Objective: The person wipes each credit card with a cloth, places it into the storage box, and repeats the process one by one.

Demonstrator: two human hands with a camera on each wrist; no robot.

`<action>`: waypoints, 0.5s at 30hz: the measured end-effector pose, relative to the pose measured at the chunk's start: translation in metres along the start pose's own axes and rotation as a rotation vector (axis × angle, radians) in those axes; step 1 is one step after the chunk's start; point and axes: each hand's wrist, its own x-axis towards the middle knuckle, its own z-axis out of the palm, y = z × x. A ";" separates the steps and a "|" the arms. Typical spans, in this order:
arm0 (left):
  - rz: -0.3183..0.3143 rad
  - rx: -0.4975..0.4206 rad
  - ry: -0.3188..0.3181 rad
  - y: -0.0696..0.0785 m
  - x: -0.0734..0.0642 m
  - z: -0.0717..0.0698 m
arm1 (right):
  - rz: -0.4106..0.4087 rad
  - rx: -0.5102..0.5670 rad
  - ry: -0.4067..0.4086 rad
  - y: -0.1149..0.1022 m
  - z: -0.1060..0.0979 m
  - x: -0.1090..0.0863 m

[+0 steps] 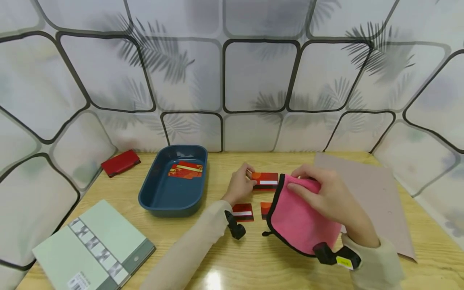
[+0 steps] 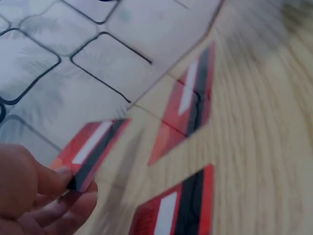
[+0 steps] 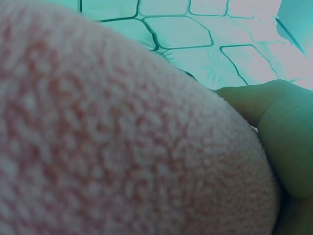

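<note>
My left hand pinches a red card with a white strip and a black stripe, held by one end between thumb and fingers. Below it in the head view, another red card lies on the table near the left wrist. A further red card is partly hidden behind a pink fleecy cloth with black edging and a small loop. The right hand grips this cloth by its upper edge, thumb in front. Pink fabric fills most of the right wrist view.
A blue tray holds several red and gold cards. Left of it lies a red wallet-like case; nearer is a pale green notebook or box. A greyish-pink sheet covers the table's right side. A patterned curtain stands behind.
</note>
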 end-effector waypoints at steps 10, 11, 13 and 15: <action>-0.036 -0.371 0.082 0.046 -0.035 -0.008 | 0.020 -0.085 -0.034 0.000 0.009 0.001; -0.035 -0.367 0.071 0.051 -0.039 -0.010 | 0.008 -0.085 -0.039 -0.001 0.011 0.002; -0.026 -0.368 0.033 0.057 -0.047 -0.013 | -0.008 -0.085 -0.044 -0.003 0.015 0.003; -0.008 -0.406 -0.016 0.061 -0.052 -0.016 | -0.006 -0.088 -0.037 -0.005 0.018 0.004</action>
